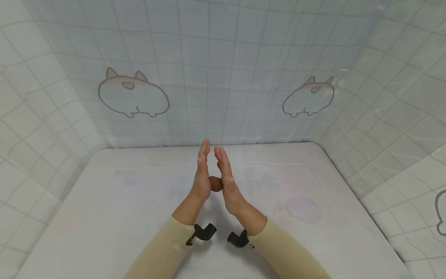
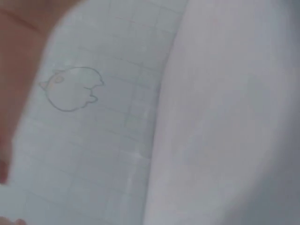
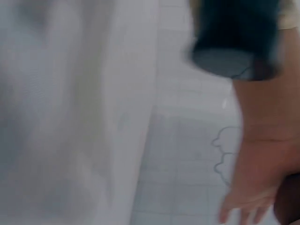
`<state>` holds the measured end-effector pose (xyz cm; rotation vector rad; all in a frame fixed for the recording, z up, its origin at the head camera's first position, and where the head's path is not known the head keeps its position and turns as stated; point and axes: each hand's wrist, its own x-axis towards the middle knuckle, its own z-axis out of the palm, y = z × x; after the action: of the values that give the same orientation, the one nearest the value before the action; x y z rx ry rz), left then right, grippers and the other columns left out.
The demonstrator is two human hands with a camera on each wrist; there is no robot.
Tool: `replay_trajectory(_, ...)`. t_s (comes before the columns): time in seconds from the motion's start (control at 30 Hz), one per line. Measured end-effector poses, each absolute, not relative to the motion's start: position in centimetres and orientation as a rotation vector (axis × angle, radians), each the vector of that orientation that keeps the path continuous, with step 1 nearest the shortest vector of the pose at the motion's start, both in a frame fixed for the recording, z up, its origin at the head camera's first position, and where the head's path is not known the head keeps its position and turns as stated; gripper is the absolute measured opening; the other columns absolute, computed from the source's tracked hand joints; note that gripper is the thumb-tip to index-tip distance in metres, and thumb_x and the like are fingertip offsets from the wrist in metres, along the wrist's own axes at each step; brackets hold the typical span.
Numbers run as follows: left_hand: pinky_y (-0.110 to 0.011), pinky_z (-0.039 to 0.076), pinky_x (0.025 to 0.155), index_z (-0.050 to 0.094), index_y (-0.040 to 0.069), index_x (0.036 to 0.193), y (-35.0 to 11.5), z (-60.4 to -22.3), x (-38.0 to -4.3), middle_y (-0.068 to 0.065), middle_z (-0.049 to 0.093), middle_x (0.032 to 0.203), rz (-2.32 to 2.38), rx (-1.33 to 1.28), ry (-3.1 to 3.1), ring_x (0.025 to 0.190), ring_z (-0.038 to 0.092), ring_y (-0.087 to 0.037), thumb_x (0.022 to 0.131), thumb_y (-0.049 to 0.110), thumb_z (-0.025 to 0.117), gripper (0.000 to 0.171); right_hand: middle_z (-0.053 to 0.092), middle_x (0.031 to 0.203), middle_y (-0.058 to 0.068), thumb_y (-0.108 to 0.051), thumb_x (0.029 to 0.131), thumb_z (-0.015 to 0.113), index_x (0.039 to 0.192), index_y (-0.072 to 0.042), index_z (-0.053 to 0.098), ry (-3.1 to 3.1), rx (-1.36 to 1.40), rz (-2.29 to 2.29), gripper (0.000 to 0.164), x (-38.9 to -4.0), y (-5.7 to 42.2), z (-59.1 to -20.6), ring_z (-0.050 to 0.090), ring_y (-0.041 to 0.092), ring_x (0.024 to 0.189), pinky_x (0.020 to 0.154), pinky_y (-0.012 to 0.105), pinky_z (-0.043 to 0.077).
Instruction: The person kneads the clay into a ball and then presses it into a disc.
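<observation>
A small brown lump (image 1: pixel 215 184), roughly round, sits between my two palms above the table. My left hand (image 1: pixel 202 180) touches it from the left, fingers straight and pointing away from me. From the right, my right hand (image 1: pixel 228 186) presses on it with its palm, fingers also straight. The fingertips lean toward each other with a narrow gap between them. In the right wrist view, part of the dark lump (image 3: pixel 288 201) shows against a palm at the right edge. Only a blurred part of a hand (image 2: pixel 16 79) appears in the left wrist view, and the lump is hidden there.
A white table (image 1: pixel 139 201) with faint pastel prints lies under the hands. Behind and beside it hang white grid-patterned sheets (image 1: pixel 223 77) with cartoon animal drawings (image 1: pixel 134 95). Black wrist cameras (image 1: pixel 205 231) stick out from the cream sleeves (image 1: pixel 163 248).
</observation>
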<state>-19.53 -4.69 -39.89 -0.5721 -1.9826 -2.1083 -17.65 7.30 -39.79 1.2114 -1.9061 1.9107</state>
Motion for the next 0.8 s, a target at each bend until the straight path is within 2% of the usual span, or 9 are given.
replay_trajectory(0.1, -0.068, 0.002, 0.113, 0.010, 0.027, 0.162, -4.8, -40.7, -19.5, -0.004, 0.012, 0.166, -2.114, -0.567, -2.066, 0.152, 0.010, -0.023, 0.088, 0.086, 0.007, 0.094, -0.001, 0.165, 0.023, -0.074, 0.097, 0.007, 0.160, -0.010, -0.009, -1.878, 1.234, 1.875, 0.092, -17.4, 7.4, -39.2, 0.001, 0.030, 0.153, 0.118, 0.059, 0.002)
replay_trajectory(0.27, -0.072, 0.007, 0.111, 0.010, 0.032, 0.161, -4.6, -42.0, -19.0, -0.003, 0.010, 0.166, -2.104, -0.611, -2.195, 0.152, 0.009, -0.025, 0.090, 0.082, 0.004, 0.087, 0.000, 0.166, 0.019, -0.075, 0.097, 0.008, 0.160, -0.010, -0.008, -1.887, 1.193, 1.847, 0.092, -17.6, 7.6, -38.7, 0.001, 0.029, 0.153, 0.117, 0.061, 0.001)
replay_trajectory(0.37, -0.072, 0.013, 0.111, 0.008, 0.034, 0.161, -4.3, -42.6, -18.6, -0.007, 0.010, 0.166, -2.111, -0.665, -2.224, 0.152, 0.009, -0.025, 0.091, 0.081, 0.004, 0.084, 0.003, 0.167, 0.017, -0.074, 0.098, 0.009, 0.160, -0.009, -0.006, -1.888, 1.149, 1.831, 0.092, -18.0, 7.8, -38.6, 0.002, 0.029, 0.153, 0.116, 0.062, 0.002)
replay_trajectory(0.43, -0.071, 0.015, 0.111, 0.007, 0.034, 0.161, -4.1, -42.9, -18.3, -0.018, 0.034, 0.156, -2.117, -0.694, -2.224, 0.150, 0.016, -0.027, 0.092, 0.080, 0.003, 0.083, 0.004, 0.167, 0.016, -0.074, 0.098, 0.009, 0.160, -0.009, -0.006, -1.893, 1.118, 1.815, 0.092, -18.4, 8.0, -38.5, 0.003, 0.028, 0.153, 0.116, 0.062, 0.003)
replay_trajectory(0.5, -0.069, 0.015, 0.112, 0.006, 0.032, 0.162, -3.8, -43.1, -18.0, -0.020, 0.034, 0.156, -2.104, -0.742, -2.214, 0.150, 0.018, -0.029, 0.093, 0.078, 0.002, 0.083, 0.005, 0.167, 0.013, -0.075, 0.097, 0.009, 0.161, -0.011, -0.005, -1.911, 1.086, 1.809, 0.092, -18.8, 8.1, -38.5, 0.003, 0.027, 0.153, 0.116, 0.062, 0.003)
replay_trajectory(0.6, -0.065, 0.012, 0.115, 0.005, 0.026, 0.162, -3.5, -43.0, -17.6, -0.016, 0.032, 0.158, -2.080, -0.802, -2.168, 0.149, 0.020, -0.032, 0.094, 0.076, 0.001, 0.085, 0.005, 0.168, 0.007, -0.077, 0.096, 0.010, 0.162, -0.016, -0.004, -1.970, 1.029, 1.807, 0.091, -19.4, 8.4, -38.8, 0.003, 0.023, 0.153, 0.115, 0.063, 0.002)
replay_trajectory(0.67, -0.063, 0.010, 0.116, 0.005, 0.022, 0.162, -3.4, -42.7, -17.3, -0.006, 0.006, 0.167, -2.056, -0.850, -2.134, 0.151, 0.015, -0.033, 0.095, 0.075, 0.002, 0.086, 0.004, 0.168, 0.005, -0.079, 0.094, 0.010, 0.162, -0.018, -0.003, -2.013, 0.996, 1.804, 0.092, -19.7, 8.6, -39.0, 0.003, 0.022, 0.153, 0.115, 0.064, 0.003)
replay_trajectory(0.8, -0.062, 0.008, 0.117, 0.005, 0.015, 0.162, -3.3, -41.9, -16.7, -0.006, 0.003, 0.167, -2.060, -0.892, -2.038, 0.150, 0.014, -0.038, 0.095, 0.076, 0.004, 0.090, 0.001, 0.168, 0.001, -0.082, 0.092, 0.012, 0.162, -0.021, -0.003, -2.094, 0.952, 1.821, 0.094, -20.2, 8.9, -39.6, 0.001, 0.019, 0.153, 0.115, 0.065, 0.002)
